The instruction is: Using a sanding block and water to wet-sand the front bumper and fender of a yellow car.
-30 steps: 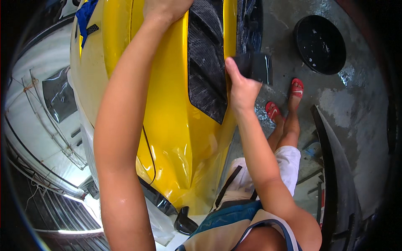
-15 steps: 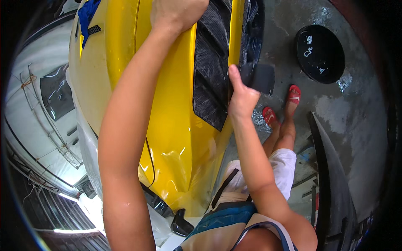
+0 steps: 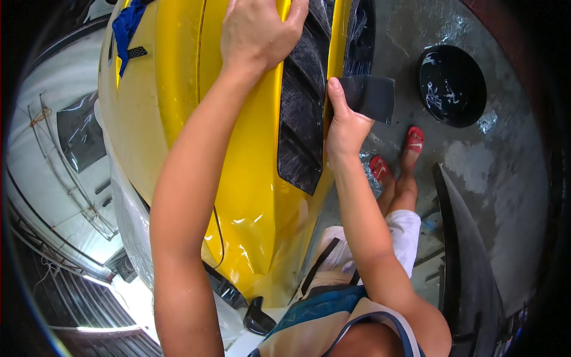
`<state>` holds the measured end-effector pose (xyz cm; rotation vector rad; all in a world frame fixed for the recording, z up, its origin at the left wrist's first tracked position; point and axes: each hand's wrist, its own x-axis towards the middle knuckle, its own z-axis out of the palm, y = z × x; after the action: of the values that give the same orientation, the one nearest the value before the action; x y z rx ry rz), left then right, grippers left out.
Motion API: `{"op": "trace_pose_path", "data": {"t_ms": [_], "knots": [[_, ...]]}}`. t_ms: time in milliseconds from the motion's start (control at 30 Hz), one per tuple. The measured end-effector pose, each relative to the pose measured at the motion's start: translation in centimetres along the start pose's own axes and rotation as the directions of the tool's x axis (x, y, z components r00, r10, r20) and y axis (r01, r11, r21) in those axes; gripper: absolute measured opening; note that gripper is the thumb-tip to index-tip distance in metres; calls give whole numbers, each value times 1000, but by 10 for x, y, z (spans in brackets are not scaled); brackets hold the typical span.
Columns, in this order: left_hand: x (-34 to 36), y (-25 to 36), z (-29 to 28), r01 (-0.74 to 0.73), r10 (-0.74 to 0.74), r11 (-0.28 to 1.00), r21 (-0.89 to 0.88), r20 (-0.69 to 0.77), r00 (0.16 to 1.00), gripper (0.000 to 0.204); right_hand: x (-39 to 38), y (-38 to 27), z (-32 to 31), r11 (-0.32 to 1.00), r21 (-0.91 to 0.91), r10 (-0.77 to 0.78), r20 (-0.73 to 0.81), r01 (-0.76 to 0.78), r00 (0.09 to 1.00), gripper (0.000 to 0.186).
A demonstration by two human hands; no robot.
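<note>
A glossy yellow car body panel (image 3: 238, 178) stretches away in front of me, with a long black insert (image 3: 300, 143) marked by white scuffs. On the panel's top, beside the insert, my left hand (image 3: 262, 37) lies with its thumb apart; its fingertips run out at the upper edge. At the panel's right edge, my right hand (image 3: 350, 130) is closed, thumb pointing up along the yellow rim. It grips a thin, dark rectangular sheet of sandpaper (image 3: 376, 98), which sticks out to the right. Part of the sheet is hidden by the hand.
A round black basin (image 3: 453, 86) with whitish streaks stands on the wet grey floor (image 3: 476, 169) at right. A long dark curved panel (image 3: 470, 250) lies at lower right. A blue cloth (image 3: 124, 33) hangs at far left, and clear plastic sheeting (image 3: 128, 208) runs along the left side.
My left hand has come slightly nearer and shifted right, showing more of itself. My right hand has moved slightly farther away with the sandpaper, which was blurred and is now sharp.
</note>
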<state>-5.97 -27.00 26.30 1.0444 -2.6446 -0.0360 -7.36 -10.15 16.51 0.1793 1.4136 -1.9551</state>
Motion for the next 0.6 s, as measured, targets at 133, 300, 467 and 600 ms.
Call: {"op": "trace_pose_path", "data": {"t_ms": [133,300,467,600], "knots": [[0,1,-1,12,-12,1000,19,21,1000,43,55,-3,30,982,-34,-184,17,184,983,26],[4,2,-2,7,-7,1000,1,24,1000,44,45,-11,27,994,-105,41,26,-38,999,24],[2,1,-2,-9,8,1000,18,23,1000,42,4,9,-4,982,-188,-36,-4,34,999,23],[8,6,1,-40,41,999,-35,6,999,41,2,13,-10,973,-229,26,-42,-35,999,22]]}}
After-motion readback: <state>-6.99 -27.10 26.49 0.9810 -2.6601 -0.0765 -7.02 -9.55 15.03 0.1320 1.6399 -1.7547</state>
